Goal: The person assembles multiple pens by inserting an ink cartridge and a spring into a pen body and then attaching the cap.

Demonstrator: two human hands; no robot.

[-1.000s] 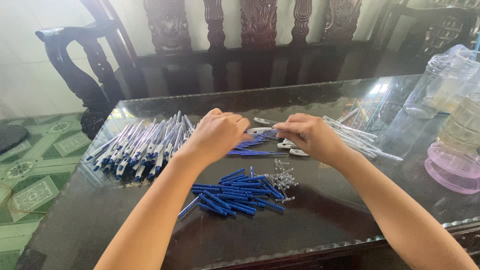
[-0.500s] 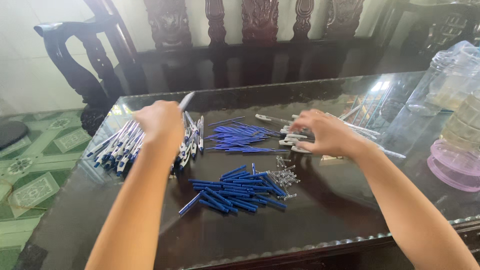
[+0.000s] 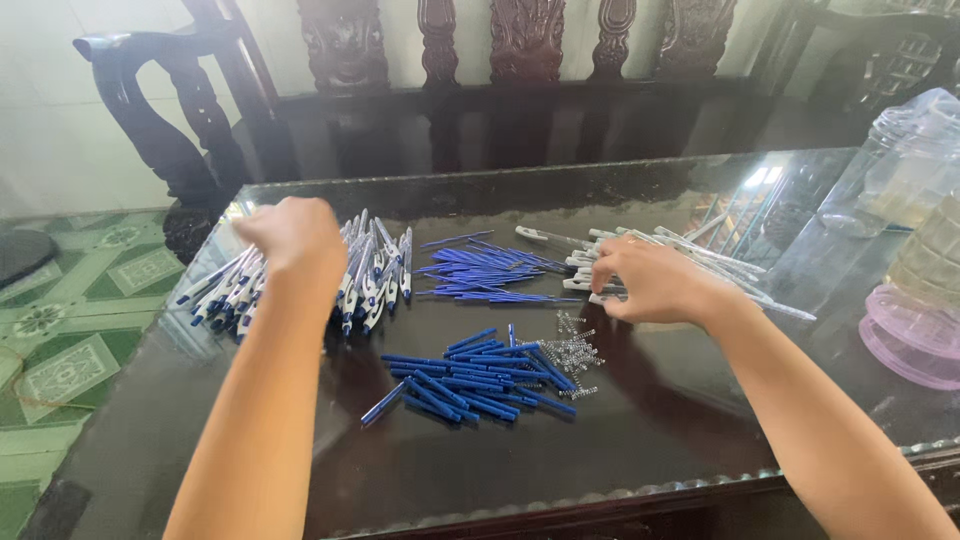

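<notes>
My left hand hovers low over the pile of finished white-and-blue pens at the table's left. Its fingers curl downward and are blurred, so what they hold is hidden. My right hand rests on the heap of clear pen barrels at the right, with its fingertips closed on one barrel at the heap's near end. Between the hands lies a fan of thin blue refills. Nearer to me are a pile of short blue pen parts and a small cluster of metal springs.
All of this lies on a dark glass-topped table. At its right side stand a clear plastic jug and a container with a pink base. Carved dark wooden chairs stand behind it. Green patterned floor tiles show on the left.
My left hand swung from the centre out to the left with a pen and has come down onto the finished pile. My right hand stayed on the clear barrels.
</notes>
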